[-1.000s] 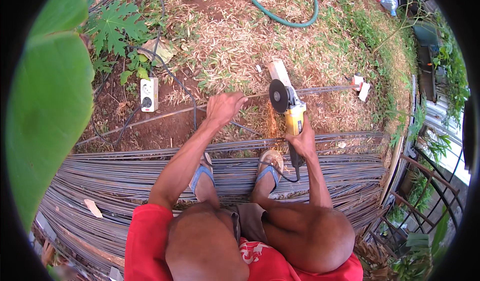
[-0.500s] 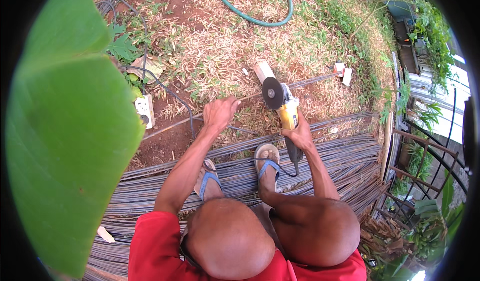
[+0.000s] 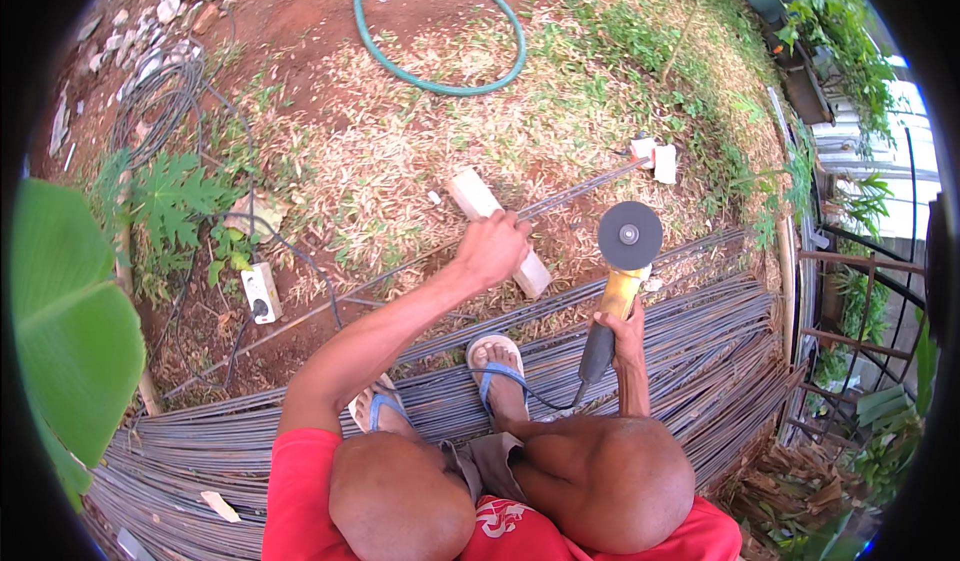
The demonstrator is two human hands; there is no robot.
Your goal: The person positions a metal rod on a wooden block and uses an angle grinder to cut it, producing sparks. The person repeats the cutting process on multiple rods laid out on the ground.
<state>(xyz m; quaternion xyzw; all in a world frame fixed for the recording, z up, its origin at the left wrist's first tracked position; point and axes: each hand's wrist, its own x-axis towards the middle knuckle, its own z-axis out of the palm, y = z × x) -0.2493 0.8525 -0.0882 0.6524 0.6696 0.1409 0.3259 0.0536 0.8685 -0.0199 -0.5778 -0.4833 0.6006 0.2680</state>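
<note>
My right hand grips the yellow and black angle grinder, its disc raised to the right of a pale wooden block. With fingers curled, my left hand holds a thin steel rod where it crosses that block, partly hiding both. Further thin rods lie across the block toward small white-and-red pieces at the right. The grinder's black cord runs down past my sandalled foot.
Bundled steel rods lie under my feet. A white power strip with a plug, tangled cables and a large leaf are at left. A green hose loops ahead; metal bars, planters and plants line the right.
The grinder has moved right, away from the crossing of rod and block. My left hand has shifted right onto that crossing. The view has shifted, showing more ground at upper left.
</note>
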